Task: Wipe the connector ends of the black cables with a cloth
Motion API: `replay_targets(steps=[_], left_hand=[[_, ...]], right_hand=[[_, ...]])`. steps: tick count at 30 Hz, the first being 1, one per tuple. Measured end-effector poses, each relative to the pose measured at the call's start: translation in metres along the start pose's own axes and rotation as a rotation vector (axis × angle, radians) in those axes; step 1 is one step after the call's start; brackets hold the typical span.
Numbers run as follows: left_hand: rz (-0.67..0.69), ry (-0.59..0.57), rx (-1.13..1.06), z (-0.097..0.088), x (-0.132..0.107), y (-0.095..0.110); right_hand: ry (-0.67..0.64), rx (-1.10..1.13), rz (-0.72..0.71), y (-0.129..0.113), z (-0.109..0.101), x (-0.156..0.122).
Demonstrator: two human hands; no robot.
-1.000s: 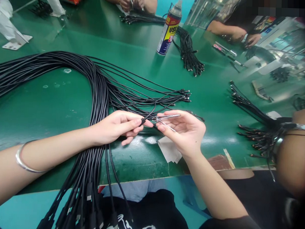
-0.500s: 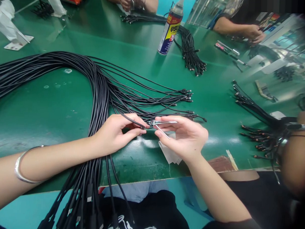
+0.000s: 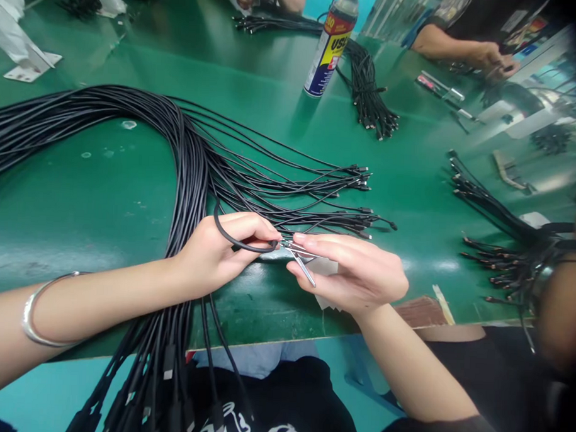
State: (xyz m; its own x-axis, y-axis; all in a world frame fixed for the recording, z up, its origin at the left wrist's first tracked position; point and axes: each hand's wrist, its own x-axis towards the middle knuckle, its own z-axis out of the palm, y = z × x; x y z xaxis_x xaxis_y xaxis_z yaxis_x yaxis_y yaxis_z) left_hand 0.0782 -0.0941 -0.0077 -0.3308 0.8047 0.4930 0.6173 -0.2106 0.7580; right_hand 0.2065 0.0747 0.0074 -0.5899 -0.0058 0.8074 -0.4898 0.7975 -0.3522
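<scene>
My left hand (image 3: 230,252) pinches the end of a black cable (image 3: 240,244), which loops up over the knuckles. My right hand (image 3: 357,269) grips silver nail clippers (image 3: 305,254) between thumb and fingers. Their jaws meet the cable's end at my left fingertips; the exact contact is too small to make out. Under my left forearm a thick bundle of black cables (image 3: 189,193) runs across the table and over its front edge. Several cable ends with metal plugs (image 3: 360,177) fan out beyond my hands. A pale scrap of paper (image 3: 330,293) lies beneath my right hand.
On the green table (image 3: 103,216) a spray can (image 3: 329,50) stands near another cable bundle (image 3: 368,93). More cables (image 3: 491,210) lie at right beside a co-worker's arm (image 3: 561,307). Other people's hands work at the far side. White-wrapped brackets (image 3: 20,36) stand at far left.
My right hand has turned palm-down and moved slightly right and lower, tilting the nail clippers. The held cable end has rolled, and its loop now hangs over my left hand.
</scene>
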Motion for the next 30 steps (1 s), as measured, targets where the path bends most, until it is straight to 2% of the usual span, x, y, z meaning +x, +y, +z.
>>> replay_targets(steps=[5,11,18,30], left_hand=[[0.005,0.016,-0.018,0.0004,-0.0016,-0.0015],[-0.005,0.035,-0.025,0.0015,-0.0025,-0.0021],[-0.052,0.027,-0.042,0.0013,-0.0032,-0.0007],[-0.053,0.033,-0.033,0.0008,-0.0021,0.0015]], right_hand=[[-0.065,-0.012,-0.003,-0.0019,-0.0020,0.0029],[-0.058,-0.004,-0.013,-0.0016,-0.0019,0.0016],[-0.120,-0.025,-0.015,-0.0008,-0.0033,0.0013],[-0.102,-0.018,-0.022,-0.0007,-0.0022,0.0018]])
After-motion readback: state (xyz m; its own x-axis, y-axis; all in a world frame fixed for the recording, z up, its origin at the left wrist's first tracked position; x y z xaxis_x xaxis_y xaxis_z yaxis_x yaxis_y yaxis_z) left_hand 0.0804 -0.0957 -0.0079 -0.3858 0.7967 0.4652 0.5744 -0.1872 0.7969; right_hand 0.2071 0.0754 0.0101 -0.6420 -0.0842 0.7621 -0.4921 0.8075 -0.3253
